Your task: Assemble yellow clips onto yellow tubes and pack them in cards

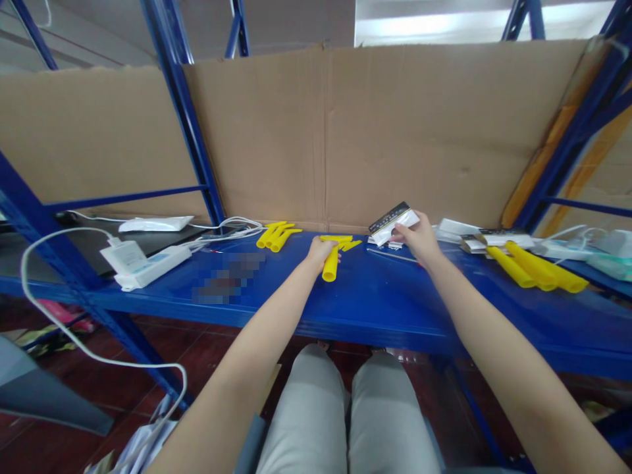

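In front of the brown cardboard panel [405, 131], my left hand [320, 249] grips a yellow hollow plastic cone [330, 268], probably light, slick; my right hand [417, 236] pinches a flat black-and-white card carton [388, 224], likely crushable, best held edgewise.

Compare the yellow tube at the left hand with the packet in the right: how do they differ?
Colour: the tube is plain yellow; the packet is black and white, with pale marks on the black.
Shape: the tube is round with a wide end; the packet has straight edges.
Hold: the left hand grips the tube; the right hand grips the packet.
Shared: both are held at the blue shelf.
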`<state>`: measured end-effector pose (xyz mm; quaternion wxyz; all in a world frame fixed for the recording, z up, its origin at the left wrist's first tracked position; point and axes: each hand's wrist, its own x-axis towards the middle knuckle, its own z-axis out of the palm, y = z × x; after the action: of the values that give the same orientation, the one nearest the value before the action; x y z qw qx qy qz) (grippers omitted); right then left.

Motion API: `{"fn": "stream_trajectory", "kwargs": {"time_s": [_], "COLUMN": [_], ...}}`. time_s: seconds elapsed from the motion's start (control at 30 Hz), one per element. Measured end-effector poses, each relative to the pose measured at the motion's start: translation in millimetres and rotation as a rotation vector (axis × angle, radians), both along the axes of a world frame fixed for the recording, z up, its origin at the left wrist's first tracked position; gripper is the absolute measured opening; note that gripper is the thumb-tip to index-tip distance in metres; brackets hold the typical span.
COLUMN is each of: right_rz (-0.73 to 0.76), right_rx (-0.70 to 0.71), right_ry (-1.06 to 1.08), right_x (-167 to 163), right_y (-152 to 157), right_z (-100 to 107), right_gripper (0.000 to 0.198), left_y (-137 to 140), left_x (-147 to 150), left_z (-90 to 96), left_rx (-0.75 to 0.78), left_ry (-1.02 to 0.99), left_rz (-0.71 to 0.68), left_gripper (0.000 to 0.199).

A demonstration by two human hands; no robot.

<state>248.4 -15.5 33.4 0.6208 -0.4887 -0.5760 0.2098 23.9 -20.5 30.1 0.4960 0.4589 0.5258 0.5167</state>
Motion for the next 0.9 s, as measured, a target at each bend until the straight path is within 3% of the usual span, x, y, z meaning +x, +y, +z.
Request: {"fn": "stream_trajectory", "kwargs": {"time_s": [0.07,0.23,0.37,0.7,0.9], "right_rz": [0.087,0.186,0.24,0.437,0.424], "right_rx": [-0.013,-0.154,-0.221,-0.33,-0.341], "right_ry": [0.057,0.147,0.179,0.182,0.168], "right_x": [-4,-15,-24,-44,-45], "right_y": [-5,-10,-10,-24,-23], "right_z": [-1,-4,-8,-14,-19], "right_gripper": [0.058,0.048,0.059,0.02,0.024], "left_y": [0,2,3,4,6], "left_x": [0,-1,-1,1,0], "left_z": [0.7,2.5,2.6,0.8,-2.6], "left_rx": [-0.004,0.03,0.028,0.006,0.016], "left_ry": [-0.006,-0.049,-0.083,-0.126,-0.123], "left_rz": [0.009,0.026,0.06,0.073,0.061], "left_gripper": [0.051,0.056,0.056,0.065,0.065]}}
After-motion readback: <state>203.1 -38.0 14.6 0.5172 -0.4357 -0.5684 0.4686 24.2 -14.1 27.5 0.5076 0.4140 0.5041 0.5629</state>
